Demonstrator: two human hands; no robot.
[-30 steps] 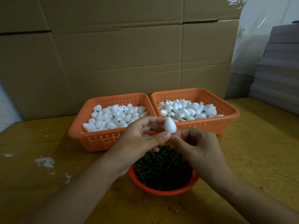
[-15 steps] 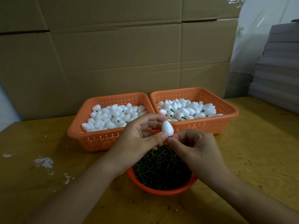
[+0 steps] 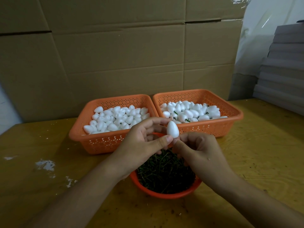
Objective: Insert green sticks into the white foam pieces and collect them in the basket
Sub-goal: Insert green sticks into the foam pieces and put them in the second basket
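A white egg-shaped foam piece (image 3: 172,129) is pinched between the thumb and fingers of my left hand (image 3: 141,145). My right hand (image 3: 199,150) is curled just under the piece's narrow end, fingertips pinched together; whatever it holds is hidden. Below both hands sits a round orange bowl (image 3: 164,194) full of short green sticks (image 3: 166,175). The left orange basket (image 3: 102,142) holds plain white foam pieces. The right orange basket (image 3: 230,122) holds foam pieces, some with green sticks showing.
Everything stands on a yellowish wooden table (image 3: 255,162) with white scuffs at the left. Cardboard sheets (image 3: 123,63) form a wall right behind the baskets. A stack of grey boards (image 3: 283,76) rises at the right edge.
Both hands with the foam piece have dropped slightly toward the bowl, and my right fingertips have closed in under the piece's narrow end.
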